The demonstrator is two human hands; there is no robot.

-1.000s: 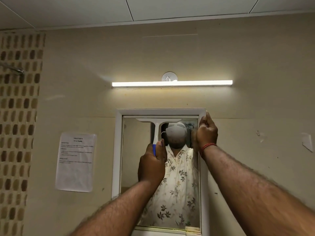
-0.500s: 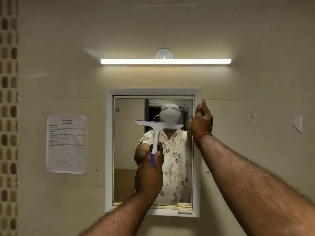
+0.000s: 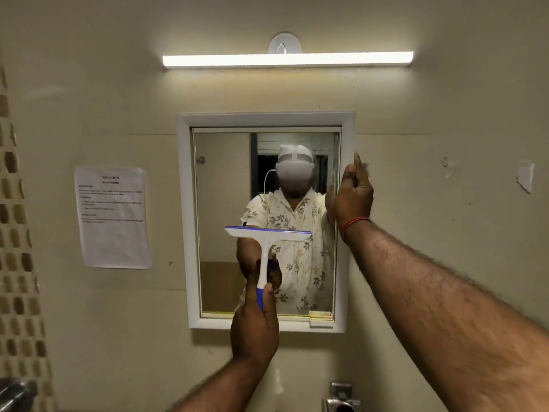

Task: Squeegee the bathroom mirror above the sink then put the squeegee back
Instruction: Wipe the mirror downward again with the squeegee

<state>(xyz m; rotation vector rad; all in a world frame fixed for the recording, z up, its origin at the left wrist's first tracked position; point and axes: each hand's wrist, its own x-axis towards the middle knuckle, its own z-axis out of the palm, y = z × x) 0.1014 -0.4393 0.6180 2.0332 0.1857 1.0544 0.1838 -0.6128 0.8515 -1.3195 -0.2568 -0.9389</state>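
White-framed mirror (image 3: 267, 179) fills the wall's middle, and the right hand (image 3: 353, 191) is closed on its right frame edge to steady it. Lower down, the left hand (image 3: 255, 325) wraps the blue handle of the squeegee (image 3: 267, 233), blade level at mid-glass — best kept flat, evenly pressed, drawn straight to the bottom edge.

A white squeegee (image 3: 267, 236) with a blue-edged blade and blue grip crosses a white-framed mirror (image 3: 346, 138) on a beige wall (image 3: 445, 114). Reflected is a cream shirt with a dark floral print. Brown mosaic tiles (image 3: 17, 263) pattern the far left; a red thread (image 3: 353, 223) circles the right wrist.
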